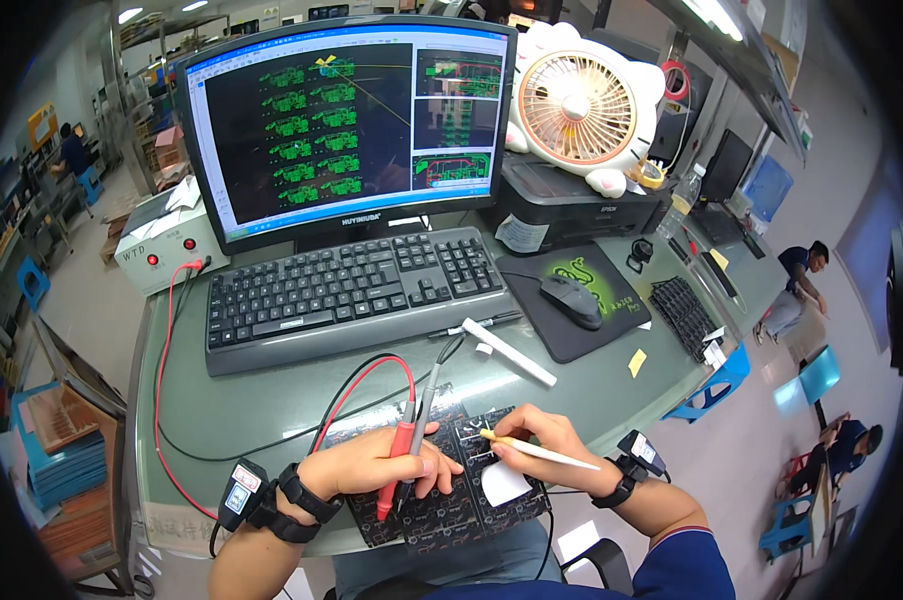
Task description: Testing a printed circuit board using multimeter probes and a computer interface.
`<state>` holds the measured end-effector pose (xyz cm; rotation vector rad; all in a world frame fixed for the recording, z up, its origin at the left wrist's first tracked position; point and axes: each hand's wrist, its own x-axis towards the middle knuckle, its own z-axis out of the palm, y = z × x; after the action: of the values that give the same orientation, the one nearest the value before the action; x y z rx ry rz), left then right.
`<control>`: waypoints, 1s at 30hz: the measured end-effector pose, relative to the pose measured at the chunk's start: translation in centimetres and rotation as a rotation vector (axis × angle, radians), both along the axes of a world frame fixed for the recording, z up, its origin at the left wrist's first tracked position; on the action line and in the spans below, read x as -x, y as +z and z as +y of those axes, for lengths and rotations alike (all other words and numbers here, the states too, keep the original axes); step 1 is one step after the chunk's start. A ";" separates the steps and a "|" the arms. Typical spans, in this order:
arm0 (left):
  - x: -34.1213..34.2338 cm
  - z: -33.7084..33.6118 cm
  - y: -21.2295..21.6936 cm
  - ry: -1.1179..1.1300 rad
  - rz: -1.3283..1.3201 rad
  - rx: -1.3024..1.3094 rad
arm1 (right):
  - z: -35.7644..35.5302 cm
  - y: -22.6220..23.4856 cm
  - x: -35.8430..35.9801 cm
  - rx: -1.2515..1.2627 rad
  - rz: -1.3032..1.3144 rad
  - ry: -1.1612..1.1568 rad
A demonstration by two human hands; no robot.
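A white pen (562, 458) was pinched in the right hand (549, 432)'s fingers, pointed left over the black board (462, 512) at the bench (242, 400)'s near edge; two probes (402, 440) were gripped by the left hand (377, 462).

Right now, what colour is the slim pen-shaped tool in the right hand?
White tool, yellowish tip; best in head view.

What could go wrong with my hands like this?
Your left hand holds the red probe and grey probe side by side, so they might bump. The red wire loops beside your left wrist and could snag. Your right hand holds the white pen over the black board, where it might leave a stray mark.
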<state>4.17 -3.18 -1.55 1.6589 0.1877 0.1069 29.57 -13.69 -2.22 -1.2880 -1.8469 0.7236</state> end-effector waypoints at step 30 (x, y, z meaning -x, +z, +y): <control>-0.2 -0.1 -0.5 0.054 0.044 0.069 | 0.5 -0.4 -0.6 -0.066 -0.109 0.107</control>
<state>4.39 -3.24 -2.04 1.5882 0.2664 0.1038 30.19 -13.18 -2.63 -1.2153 -2.0234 0.6538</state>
